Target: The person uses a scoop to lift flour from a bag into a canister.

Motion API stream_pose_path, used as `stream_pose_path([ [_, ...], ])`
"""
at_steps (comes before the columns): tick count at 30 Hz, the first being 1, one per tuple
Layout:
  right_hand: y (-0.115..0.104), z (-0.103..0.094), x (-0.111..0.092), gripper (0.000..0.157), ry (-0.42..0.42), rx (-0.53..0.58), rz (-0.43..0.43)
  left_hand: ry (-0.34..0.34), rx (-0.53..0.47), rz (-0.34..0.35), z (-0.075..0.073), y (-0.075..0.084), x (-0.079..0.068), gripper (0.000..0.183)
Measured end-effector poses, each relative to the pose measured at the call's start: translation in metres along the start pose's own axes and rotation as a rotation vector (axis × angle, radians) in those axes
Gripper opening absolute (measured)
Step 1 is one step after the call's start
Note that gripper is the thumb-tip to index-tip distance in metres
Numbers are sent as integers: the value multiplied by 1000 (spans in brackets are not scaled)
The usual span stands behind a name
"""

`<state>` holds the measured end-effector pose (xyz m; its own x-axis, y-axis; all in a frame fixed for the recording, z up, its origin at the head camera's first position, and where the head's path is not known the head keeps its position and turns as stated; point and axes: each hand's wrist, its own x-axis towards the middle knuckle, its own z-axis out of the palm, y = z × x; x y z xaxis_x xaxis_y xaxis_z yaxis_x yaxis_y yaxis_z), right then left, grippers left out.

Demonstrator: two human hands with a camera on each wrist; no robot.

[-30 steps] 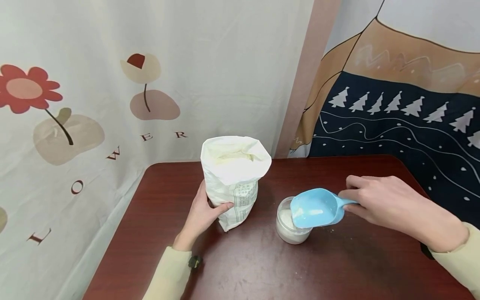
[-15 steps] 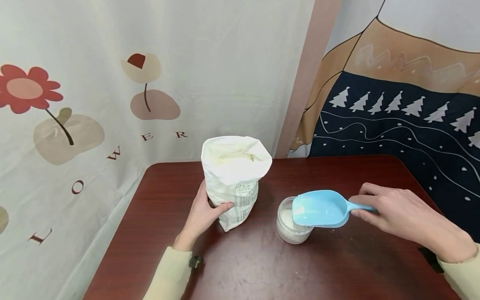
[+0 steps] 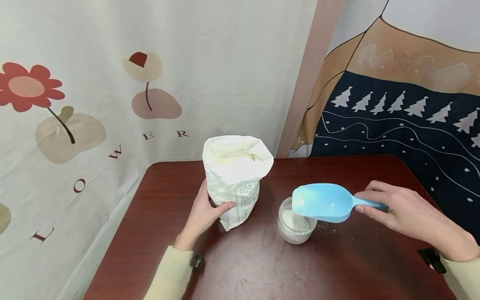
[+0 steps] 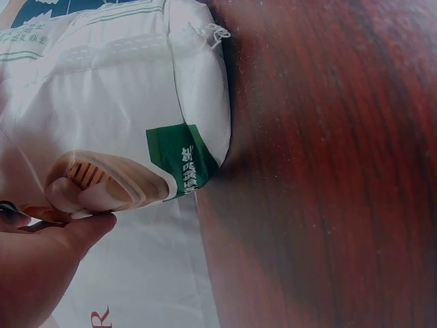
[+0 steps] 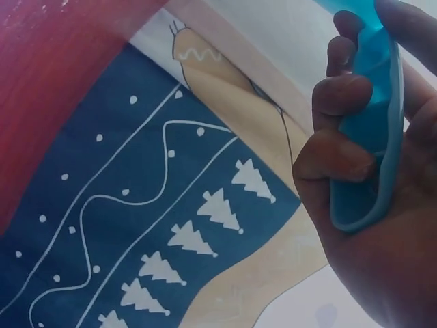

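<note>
Here the left hand (image 3: 202,214) grips the bag (image 3: 237,185), the right hand (image 3: 401,210) a scoop (image 3: 324,203) partly hiding the jar (image 3: 294,236).

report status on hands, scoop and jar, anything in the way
Left hand gripping white bag. Right hand holding blue scoop over jar. White powder in jar. Pale specks on table beside jar, no obstruction seen.

A gap of counter (image 3: 262,266) parts bag (image 3: 236,183) from jar (image 3: 293,234); the scoop (image 3: 322,202) over the jar's far right blocks descent there; left grip (image 3: 205,212) bars the bag's left; room lies before the jar; curtain (image 3: 225,75) walls the back.
</note>
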<state>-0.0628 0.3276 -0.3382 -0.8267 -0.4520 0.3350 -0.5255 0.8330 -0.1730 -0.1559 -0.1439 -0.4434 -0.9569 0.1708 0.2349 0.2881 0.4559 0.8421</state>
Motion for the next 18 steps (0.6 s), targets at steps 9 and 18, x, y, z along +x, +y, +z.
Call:
stream_pose_path([
  [9,5,-18,23,31,93,19,-44,-1,-8,5,0,1,0,99],
  [18,-10,-30,53,31,152,96,-22,1,2,4,0,1,-1,100],
])
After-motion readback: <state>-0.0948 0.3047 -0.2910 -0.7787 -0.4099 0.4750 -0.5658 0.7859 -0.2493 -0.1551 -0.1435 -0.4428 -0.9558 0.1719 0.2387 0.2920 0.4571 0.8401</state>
